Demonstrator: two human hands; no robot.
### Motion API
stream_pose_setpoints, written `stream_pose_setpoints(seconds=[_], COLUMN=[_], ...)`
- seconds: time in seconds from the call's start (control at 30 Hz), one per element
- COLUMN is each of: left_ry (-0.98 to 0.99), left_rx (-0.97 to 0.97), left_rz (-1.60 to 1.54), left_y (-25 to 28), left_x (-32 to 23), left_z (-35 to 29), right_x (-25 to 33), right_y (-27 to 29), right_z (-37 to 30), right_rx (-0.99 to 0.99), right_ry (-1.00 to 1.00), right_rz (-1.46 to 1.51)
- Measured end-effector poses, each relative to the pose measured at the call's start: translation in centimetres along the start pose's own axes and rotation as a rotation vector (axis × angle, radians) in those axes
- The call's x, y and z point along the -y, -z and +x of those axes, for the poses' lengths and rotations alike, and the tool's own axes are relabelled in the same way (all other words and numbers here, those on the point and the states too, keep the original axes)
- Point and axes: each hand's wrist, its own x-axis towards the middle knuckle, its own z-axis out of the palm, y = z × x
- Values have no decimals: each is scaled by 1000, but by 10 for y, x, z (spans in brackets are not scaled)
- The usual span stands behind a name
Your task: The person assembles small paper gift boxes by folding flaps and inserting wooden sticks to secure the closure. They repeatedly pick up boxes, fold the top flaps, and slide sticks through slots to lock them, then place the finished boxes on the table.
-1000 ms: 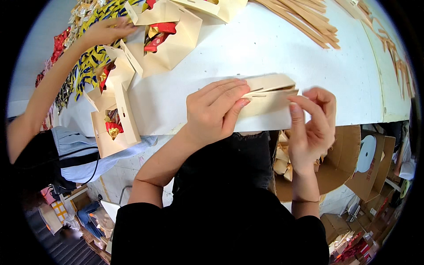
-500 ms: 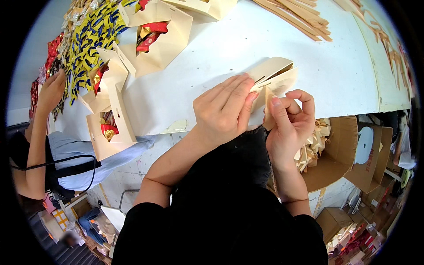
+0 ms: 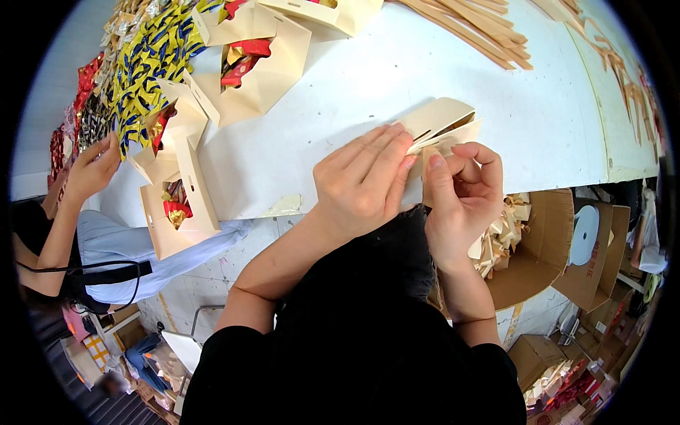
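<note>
From here I see the left hand [image 3: 363, 177], fingers together, pinching a cream box [image 3: 445, 115] by the white table's [image 3: 340, 78] near edge. It points long-ways, away and right. The right hand [image 3: 464, 195], half curled, pinches a tan strip [image 3: 428, 159], maybe ribbon.

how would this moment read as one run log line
left hand: holding cream box; right hand: pinching tan strip; table: open boxes, loose strips
</note>
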Motion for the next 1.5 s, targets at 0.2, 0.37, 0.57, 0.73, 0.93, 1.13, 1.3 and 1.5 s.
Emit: stream_pose_setpoints(seconds=[0.2,0.37,0.57,0.73,0.93,1.13,1.3,1.5], left_ry=[38,289,764,1022,1093,1037,668,576], left_rx=[41,224,745,947,135,-170,576,701], left_rz=[-67,-383,-733,-1242,-2161,-832,-554,-691], left_y=[2,16,20,26,56,50,67,48], left_x=[-6,-7,6,24,51,29,-18,-18], left_z=[1,14,48,49,82,57,19,21], right_x=[8,20,30,53,60,58,56,57], right_y=[5,14,22,39,51,43,40,43], right_z=[7,16,22,31,25,27,26,20], right_rx=[18,83,260,491,601,542,535,439], right_ry=[-41,-132,-240,-355,-291,-302,-293,-237], right_rz=[-196,-323,-386,-438,-555,-551,-548,-436])
